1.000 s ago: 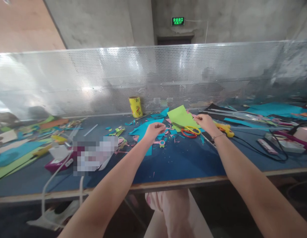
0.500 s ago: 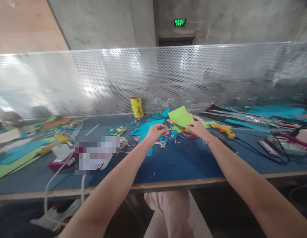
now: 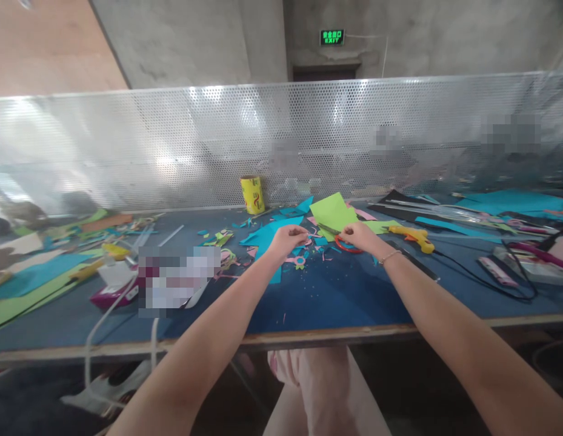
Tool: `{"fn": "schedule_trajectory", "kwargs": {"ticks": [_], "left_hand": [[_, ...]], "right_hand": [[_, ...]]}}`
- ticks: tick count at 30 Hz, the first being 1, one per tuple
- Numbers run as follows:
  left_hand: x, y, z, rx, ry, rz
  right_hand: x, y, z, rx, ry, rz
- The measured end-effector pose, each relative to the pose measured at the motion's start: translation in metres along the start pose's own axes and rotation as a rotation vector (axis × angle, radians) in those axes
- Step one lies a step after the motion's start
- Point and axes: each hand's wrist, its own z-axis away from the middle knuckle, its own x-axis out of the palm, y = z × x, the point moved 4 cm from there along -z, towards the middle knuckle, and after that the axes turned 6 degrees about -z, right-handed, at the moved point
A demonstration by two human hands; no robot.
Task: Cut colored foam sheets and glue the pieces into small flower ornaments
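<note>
My left hand (image 3: 288, 237) hovers over blue paper scraps (image 3: 265, 236) with its fingertips pinched together. My right hand (image 3: 360, 235) is also pinched, just above the red and yellow scissors (image 3: 346, 246), which lie on the table. Anything held between the fingers is too small to make out. A lime green sheet (image 3: 332, 212) lies just behind both hands. A small pink flower cut-out (image 3: 298, 261) sits on the blue table (image 3: 336, 303) below my left hand.
A yellow can (image 3: 253, 194) stands against the perforated metal screen (image 3: 172, 151). A yellow glue gun (image 3: 411, 236) with a black cable lies right of my right hand. Coloured paper, tools and a white cable (image 3: 102, 321) crowd the left side; more sheets and devices lie far right.
My right hand has drawn left and nearer, from the green sheet's right edge to over the scissors' handles. My left hand has barely moved.
</note>
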Motion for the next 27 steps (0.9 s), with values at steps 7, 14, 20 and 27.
{"fn": "schedule_trajectory", "kwargs": {"ticks": [7,14,20,27], "left_hand": [[-0.0038,-0.0059,-0.0049,-0.001,0.019,-0.022],[-0.0046,-0.0069,-0.0068,0.024,0.01,-0.055],[-0.0046,-0.0069,-0.0072,0.031,0.001,-0.053],[-0.004,-0.0063,-0.0061,0.015,0.012,-0.067]], "right_hand": [[-0.0006,0.002,0.0003,-0.013,-0.021,0.075],[0.0005,0.0002,-0.0012,0.029,-0.015,0.144],[0.0033,0.001,0.0004,0.108,-0.032,0.124],[0.0036,0.0023,0.0005,0.073,-0.036,0.081]]}}
